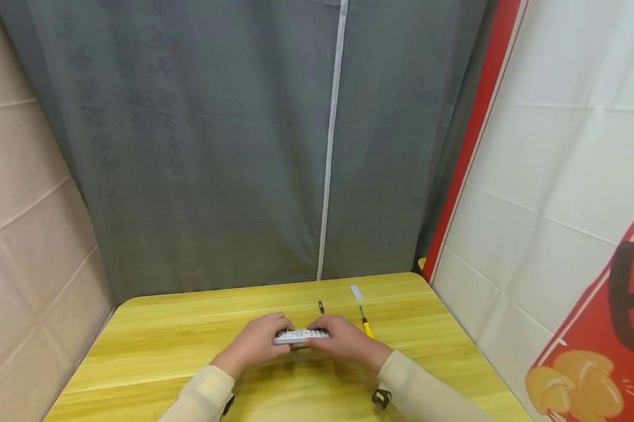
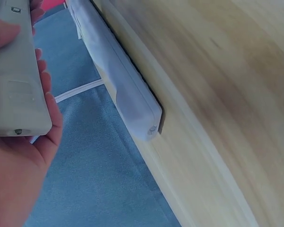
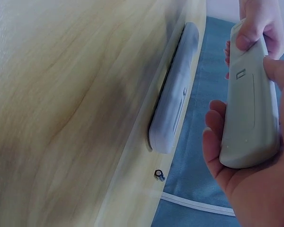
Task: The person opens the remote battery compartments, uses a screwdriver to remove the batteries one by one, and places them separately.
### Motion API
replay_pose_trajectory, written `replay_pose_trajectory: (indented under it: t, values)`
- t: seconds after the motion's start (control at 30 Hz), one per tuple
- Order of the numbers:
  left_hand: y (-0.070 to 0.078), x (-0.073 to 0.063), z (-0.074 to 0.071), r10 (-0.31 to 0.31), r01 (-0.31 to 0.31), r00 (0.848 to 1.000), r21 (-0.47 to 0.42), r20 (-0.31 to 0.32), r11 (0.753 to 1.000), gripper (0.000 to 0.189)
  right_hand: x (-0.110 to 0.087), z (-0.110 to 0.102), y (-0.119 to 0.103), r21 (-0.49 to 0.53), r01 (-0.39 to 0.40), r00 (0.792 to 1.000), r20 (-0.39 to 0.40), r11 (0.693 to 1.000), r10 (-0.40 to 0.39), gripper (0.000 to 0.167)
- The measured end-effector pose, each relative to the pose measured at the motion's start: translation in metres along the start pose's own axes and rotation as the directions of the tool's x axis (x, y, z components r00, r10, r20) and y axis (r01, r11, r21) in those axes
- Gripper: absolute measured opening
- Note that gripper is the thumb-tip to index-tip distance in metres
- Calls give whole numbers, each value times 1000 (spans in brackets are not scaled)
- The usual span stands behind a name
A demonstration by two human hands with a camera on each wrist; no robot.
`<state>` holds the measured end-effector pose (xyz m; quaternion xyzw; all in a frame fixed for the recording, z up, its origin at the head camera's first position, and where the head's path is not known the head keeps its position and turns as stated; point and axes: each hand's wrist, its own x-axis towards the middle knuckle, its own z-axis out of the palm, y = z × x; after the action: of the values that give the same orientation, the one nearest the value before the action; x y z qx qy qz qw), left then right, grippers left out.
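Both hands hold one light grey remote control (image 1: 302, 337) across its two ends, its button side showing in the head view. Its back faces the wrist cameras, with a small latch mark visible in the right wrist view. My left hand (image 1: 261, 340) grips the left end, thumb laid on the casing in the left wrist view. Around the other end curl the fingers of my right hand (image 1: 345, 340), the thumb along its side. Beyond the held remote, a second grey remote control (image 3: 175, 94) lies on the table, also in the left wrist view.
On the wooden table (image 1: 200, 316), a yellow-handled screwdriver (image 1: 367, 328) lies right of the hands. A small dark slim object (image 1: 321, 306) lies ahead of them, and a flat pale rectangular piece (image 1: 356, 292) farther back. A grey curtain (image 1: 216, 176) hangs behind the table.
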<state>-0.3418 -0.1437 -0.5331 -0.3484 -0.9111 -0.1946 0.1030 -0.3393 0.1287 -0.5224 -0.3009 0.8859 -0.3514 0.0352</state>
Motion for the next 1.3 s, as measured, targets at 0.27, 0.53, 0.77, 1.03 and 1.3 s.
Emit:
replay_pose_trajectory:
  t: [0.27,0.53,0.77,1.03,1.3]
  values:
    - [1,1,-2,0,0,1000,-44,16,999,22,2,-1,-1,-176,79,997,21,981,-76,30]
    - [1,1,-7,15,-8,998,-105,60,994,16,1,-1,-7,-465,193,981,57,864,-188,27]
    - [0,1,-6,10,17,993,-225,120,974,8,-2,1,-10,-652,229,965,53,723,-259,29]
    - [-2,2,-5,-25,98,980,-371,197,923,4,-5,2,-10,-695,241,953,39,677,-300,35]
    - [1,0,-8,-40,127,974,-394,222,910,4,-6,3,-7,-696,259,945,40,670,-324,36]
